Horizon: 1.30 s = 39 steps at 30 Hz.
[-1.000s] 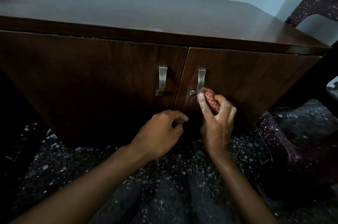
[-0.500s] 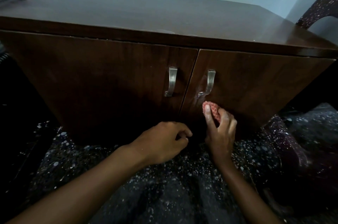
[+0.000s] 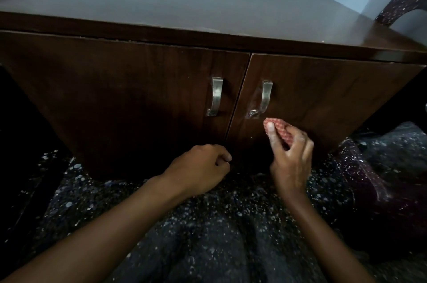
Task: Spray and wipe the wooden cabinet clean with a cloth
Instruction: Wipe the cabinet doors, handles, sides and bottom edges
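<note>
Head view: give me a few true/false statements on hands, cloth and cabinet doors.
1. The right hand holds a red cloth against the right door. True.
2. The cloth is wrapped around the left handle. False: it sits just below the right handle.
3. Both cabinet doors are closed. True.
4. The left hand holds a spray bottle. False: it is curled loosely, and no bottle is in view.
5. The left hand is near the bottom of the seam between the doors. True.
</note>
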Available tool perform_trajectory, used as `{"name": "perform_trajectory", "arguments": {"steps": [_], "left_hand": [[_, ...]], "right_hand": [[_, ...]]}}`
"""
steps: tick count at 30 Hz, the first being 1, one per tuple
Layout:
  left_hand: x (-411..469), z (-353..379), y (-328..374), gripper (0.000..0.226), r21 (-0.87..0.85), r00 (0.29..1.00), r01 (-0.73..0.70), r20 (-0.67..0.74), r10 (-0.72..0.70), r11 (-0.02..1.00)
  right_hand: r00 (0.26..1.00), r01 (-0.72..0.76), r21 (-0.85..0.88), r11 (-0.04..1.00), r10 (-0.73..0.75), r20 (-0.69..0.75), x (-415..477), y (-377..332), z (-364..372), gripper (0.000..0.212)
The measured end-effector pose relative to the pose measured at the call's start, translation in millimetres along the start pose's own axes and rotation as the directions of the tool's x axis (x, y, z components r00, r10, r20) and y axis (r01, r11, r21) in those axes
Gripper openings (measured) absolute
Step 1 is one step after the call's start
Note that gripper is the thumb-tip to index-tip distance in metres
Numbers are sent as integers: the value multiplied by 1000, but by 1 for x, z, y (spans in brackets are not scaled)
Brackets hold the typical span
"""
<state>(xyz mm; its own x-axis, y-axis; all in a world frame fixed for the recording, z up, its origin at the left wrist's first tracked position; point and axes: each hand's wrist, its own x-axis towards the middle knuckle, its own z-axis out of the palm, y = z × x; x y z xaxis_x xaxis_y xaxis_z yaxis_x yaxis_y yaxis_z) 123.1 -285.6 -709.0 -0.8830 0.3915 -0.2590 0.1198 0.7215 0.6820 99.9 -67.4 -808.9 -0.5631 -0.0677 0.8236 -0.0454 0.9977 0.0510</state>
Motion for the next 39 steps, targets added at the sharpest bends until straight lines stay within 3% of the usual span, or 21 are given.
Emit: {"name": "perform_trajectory", "arguments": {"steps": [6,11,13,16,18,21,24,26,31,33,39], "left_hand": [[4,2,-6,28,-16,1000,16,7,-16,1000],[10,8,-2,28,22,999,26,44,-27,999],[11,8,-4,29,28,997,27,66,-29,999],[9,5,-8,29,15,996,28,82,-29,999],[9,3,-11,29,23,996,36,83,-38,999],[11,2,-14,29,51,995,62,73,-66,997],[15,6,-11,30,91,994,64,82,-71,994],[17,9,-7,31,111,992,54,108,-66,992],[18,11,-5,29,48,992,34,119,-40,998],[19,11,-7,29,35,995,31,99,-34,999],[23,12,-10,28,98,992,71,93,-80,993]], "right_hand": [[994,97,21,995,-96,-54,7,-29,5,59],[960,279,-54,959,-281,-18,7,-11,2,52],[974,227,-74,971,-228,-12,3,4,2,56],[1000,13,-19,1000,-13,8,-3,13,3,67],[1000,3,-22,1000,-3,-8,-2,6,5,62],[980,197,-81,977,-197,1,-4,-13,10,53],[907,420,-127,898,-413,78,-19,-17,19,52],[889,455,-132,880,-444,110,-27,-5,22,55],[982,177,-89,980,-171,75,-26,17,12,59],[990,137,-43,990,-136,36,-18,2,12,57],[879,473,18,881,-473,61,-23,-28,31,50]]}}
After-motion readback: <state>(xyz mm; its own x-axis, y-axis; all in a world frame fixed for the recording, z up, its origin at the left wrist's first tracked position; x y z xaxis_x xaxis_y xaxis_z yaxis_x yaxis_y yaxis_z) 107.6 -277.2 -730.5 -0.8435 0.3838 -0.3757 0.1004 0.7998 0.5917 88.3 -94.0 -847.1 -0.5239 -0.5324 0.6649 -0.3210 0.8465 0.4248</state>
